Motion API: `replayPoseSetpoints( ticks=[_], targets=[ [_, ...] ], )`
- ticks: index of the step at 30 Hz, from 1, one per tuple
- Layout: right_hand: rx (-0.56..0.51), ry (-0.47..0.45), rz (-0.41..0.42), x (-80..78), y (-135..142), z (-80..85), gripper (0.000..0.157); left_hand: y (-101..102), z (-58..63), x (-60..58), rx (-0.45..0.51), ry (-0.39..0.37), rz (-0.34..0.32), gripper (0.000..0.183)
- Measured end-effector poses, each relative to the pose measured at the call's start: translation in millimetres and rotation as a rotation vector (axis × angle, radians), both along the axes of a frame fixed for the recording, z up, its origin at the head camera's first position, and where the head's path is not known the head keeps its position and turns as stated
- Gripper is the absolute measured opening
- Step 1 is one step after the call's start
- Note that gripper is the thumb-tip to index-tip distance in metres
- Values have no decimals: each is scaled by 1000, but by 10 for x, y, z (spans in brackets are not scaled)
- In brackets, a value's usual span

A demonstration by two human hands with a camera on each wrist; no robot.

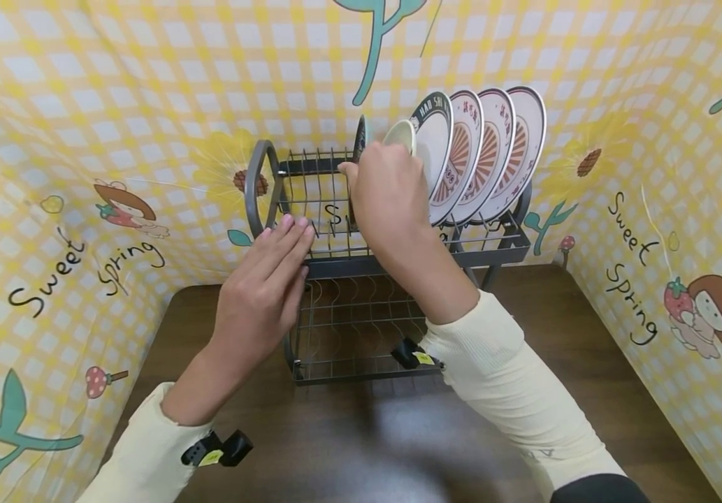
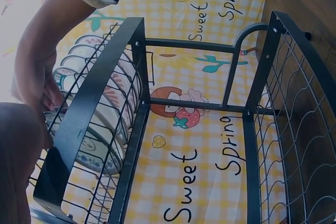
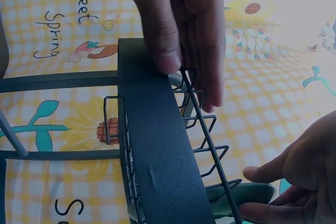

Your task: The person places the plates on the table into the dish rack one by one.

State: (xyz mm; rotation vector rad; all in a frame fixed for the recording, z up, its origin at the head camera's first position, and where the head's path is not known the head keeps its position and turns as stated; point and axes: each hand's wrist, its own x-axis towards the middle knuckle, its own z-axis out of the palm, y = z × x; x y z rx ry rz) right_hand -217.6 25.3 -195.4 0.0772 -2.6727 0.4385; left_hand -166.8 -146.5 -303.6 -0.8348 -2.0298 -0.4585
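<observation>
My right hand (image 1: 392, 185) reaches over the upper tier of a dark metal dish rack (image 1: 361, 265). Its thumb and fingers pinch an upright plate (image 1: 361, 133), seen nearly edge-on in the head view. The right wrist view shows the plate's green outside (image 3: 252, 193) between thumb and fingers; its lower part sits behind the rack's front bar. Just right of the hand stands a pale cream-rimmed dish (image 1: 403, 131), partly covered by the knuckles. With fingers straight and together, my left hand (image 1: 263, 286) rests on the rack's front left corner, thumb against the front bar.
Several upright plates (image 1: 524, 140) with red fan patterns and a dark-rimmed white plate (image 1: 432, 140) fill the rack's right side. Below hangs a lower wire tier (image 1: 361, 342). The rack stands on a brown wooden table (image 1: 348, 433), with yellow checked cloth (image 1: 178, 84) around it.
</observation>
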Motion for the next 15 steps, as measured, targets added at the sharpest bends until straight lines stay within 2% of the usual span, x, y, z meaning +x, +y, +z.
replayPoseSetpoints(
  ticks=[3,6,8,11,13,15],
  targets=[
    [7,40,29,73,17,-36,54,-27,13,21,15,-21,-19,49],
    [6,127,79,213,53,-59,57,-75,43,52,61,-15,-21,45],
    [-23,248,128,316,103,-74,54,-121,65,68,98,-4,-8,42],
    [-108,501,222,433,232,-95,41,-218,74,73,150,1,37,42],
    [-175,674,279,472,365,-113,31,-300,53,62,166,-15,75,45],
    [-232,788,310,483,524,-124,28,-410,12,44,176,-39,113,46]
  ],
)
